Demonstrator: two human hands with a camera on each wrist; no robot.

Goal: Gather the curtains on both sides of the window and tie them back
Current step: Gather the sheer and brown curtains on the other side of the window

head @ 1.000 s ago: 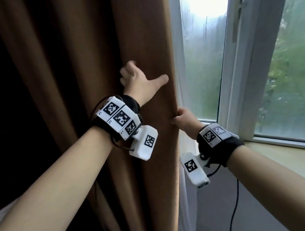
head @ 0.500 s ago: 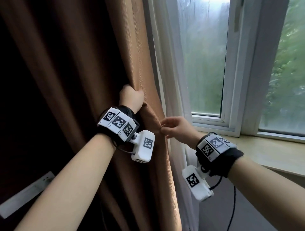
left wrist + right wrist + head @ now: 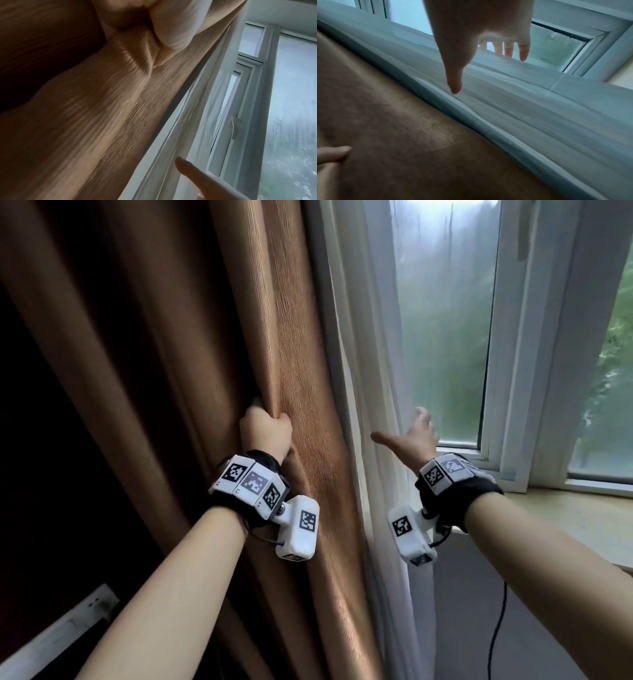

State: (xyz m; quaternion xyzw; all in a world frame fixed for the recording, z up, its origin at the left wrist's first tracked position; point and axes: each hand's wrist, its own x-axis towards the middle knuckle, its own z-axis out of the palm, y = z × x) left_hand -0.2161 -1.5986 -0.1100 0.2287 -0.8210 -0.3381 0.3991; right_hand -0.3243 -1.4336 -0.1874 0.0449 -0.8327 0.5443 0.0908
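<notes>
Bunching brown curtain (image 3: 212,344) hides fingers

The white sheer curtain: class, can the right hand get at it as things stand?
Probably yes: the open right hand is already at the white sheer curtain, with nothing between; the left hand holds the brown curtain aside.

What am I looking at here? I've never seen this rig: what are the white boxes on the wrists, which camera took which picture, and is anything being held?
No machine here: a person works with bare hands, wearing wrist bands with printed markers and a small white camera on each wrist. The wide picture comes from a camera on the head; the other two look along each hand. The left hand grips a bunched fold of the brown curtain. The right hand is open and holds nothing, fingers spread by the white sheer curtain in front of the window. No tie-back shows in these pictures.
</notes>
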